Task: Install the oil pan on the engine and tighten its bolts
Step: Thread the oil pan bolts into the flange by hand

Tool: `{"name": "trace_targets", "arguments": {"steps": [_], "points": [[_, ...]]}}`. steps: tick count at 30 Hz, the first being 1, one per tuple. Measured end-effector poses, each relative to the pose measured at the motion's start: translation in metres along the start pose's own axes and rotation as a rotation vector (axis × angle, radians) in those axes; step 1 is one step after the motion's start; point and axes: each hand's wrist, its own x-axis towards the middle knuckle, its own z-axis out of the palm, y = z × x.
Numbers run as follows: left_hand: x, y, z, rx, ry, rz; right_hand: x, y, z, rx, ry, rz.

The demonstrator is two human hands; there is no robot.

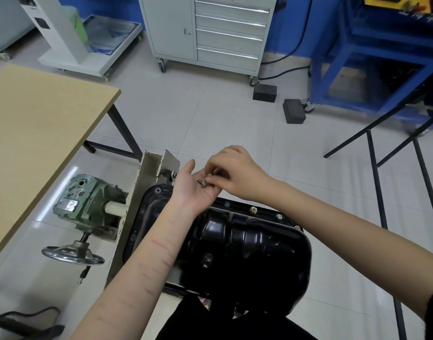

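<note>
oil pan [247, 244] sits on engine stand, near centre, few rim bolts in | left hand [193, 186] flat, palm up, cradling loose bolts [202, 182] | right hand [231, 174] pinching one | risk: palm tips, bolts roll to floor (or cross-thread if started crooked)

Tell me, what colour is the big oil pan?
The oil pan is glossy black; the head view, the only one, shows it well.
</note>
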Motion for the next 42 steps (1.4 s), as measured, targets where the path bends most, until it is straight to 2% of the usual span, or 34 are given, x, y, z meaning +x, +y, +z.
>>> {"name": "trace_targets", "arguments": {"steps": [3,6,9,12,20,23,26,30,34,42], "points": [[0.000,-0.002,-0.003,0.129,0.030,0.050,0.001,-0.004,-0.002,0.337,0.143,0.140],[-0.002,-0.002,-0.004,0.208,-0.028,0.082,0.002,-0.001,-0.004,0.515,0.228,0.253],[-0.003,0.000,-0.005,0.218,-0.045,0.080,0.002,0.002,-0.003,0.613,0.239,0.284],[-0.004,0.000,-0.005,0.220,-0.051,0.085,0.000,0.004,-0.001,0.661,0.182,0.292],[-0.007,0.000,-0.009,0.364,0.035,0.077,0.001,0.013,-0.001,0.476,0.117,0.237],[-0.005,0.000,-0.011,0.266,0.132,0.095,0.001,0.027,0.001,0.466,0.114,0.277],[-0.004,0.003,-0.011,0.112,0.149,0.134,-0.010,0.046,0.012,0.317,-0.080,0.295],[-0.007,0.008,-0.014,-0.024,0.109,0.124,-0.021,0.062,0.032,0.062,-0.361,0.208],[-0.007,0.010,-0.015,-0.084,0.064,0.102,-0.020,0.065,0.040,-0.051,-0.425,0.177],[-0.009,0.009,-0.017,-0.054,0.015,0.075,-0.017,0.063,0.049,-0.202,-0.501,0.114]]}}
